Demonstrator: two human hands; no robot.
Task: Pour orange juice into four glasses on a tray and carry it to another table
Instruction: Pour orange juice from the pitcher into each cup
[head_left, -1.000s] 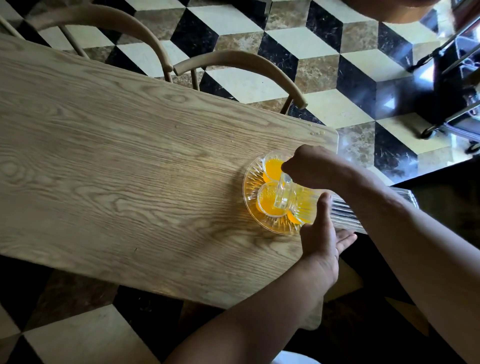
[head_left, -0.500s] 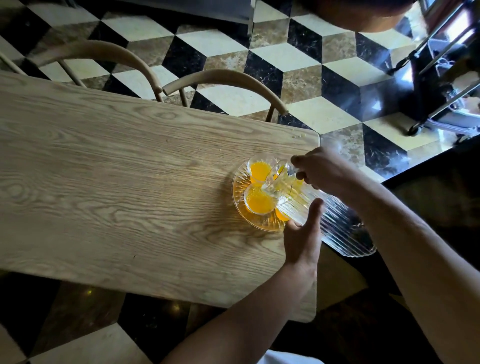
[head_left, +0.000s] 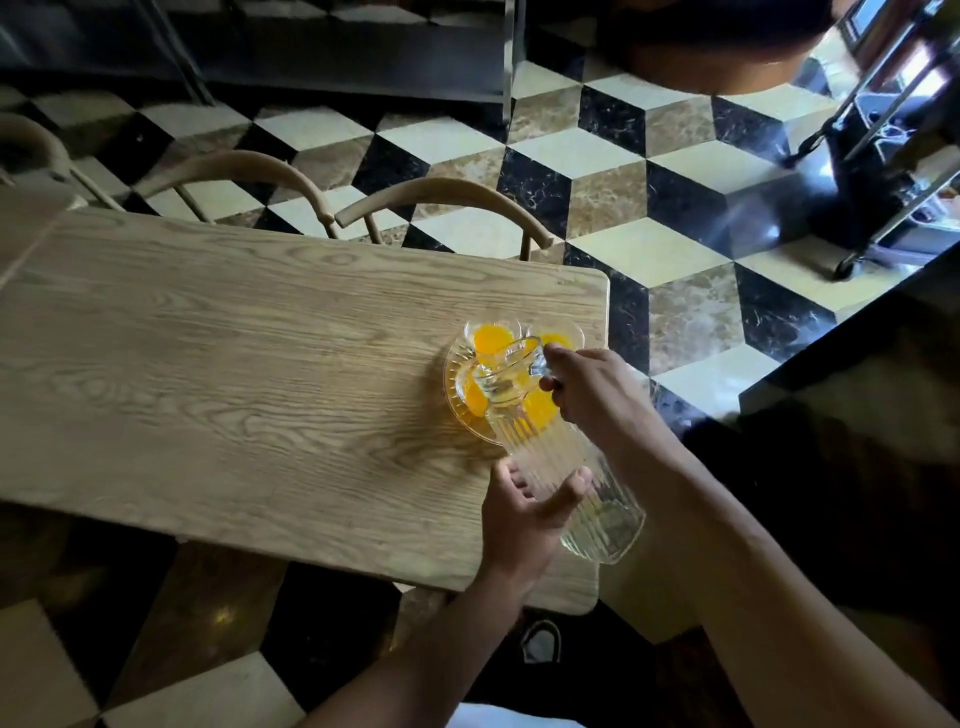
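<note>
A ribbed clear glass pitcher (head_left: 558, 452) is tipped with its spout over a round glass tray (head_left: 453, 387) near the right end of the wooden table (head_left: 234, 374). It looks nearly empty of juice. Glasses filled with orange juice (head_left: 491, 339) stand on the tray, partly hidden behind the pitcher. My right hand (head_left: 597, 395) grips the pitcher's handle near the rim. My left hand (head_left: 524, 512) cups the pitcher's lower body from underneath.
Two curved wooden chair backs (head_left: 441, 195) stand along the table's far side. A black wheeled stand (head_left: 862, 171) is on the checkered floor at the upper right. A dark counter edge (head_left: 852, 364) runs along the right.
The pitcher's base has swung down and toward me, while its spout stays over the tray. My left hand slid lower along its body. The view has tilted up and back.
</note>
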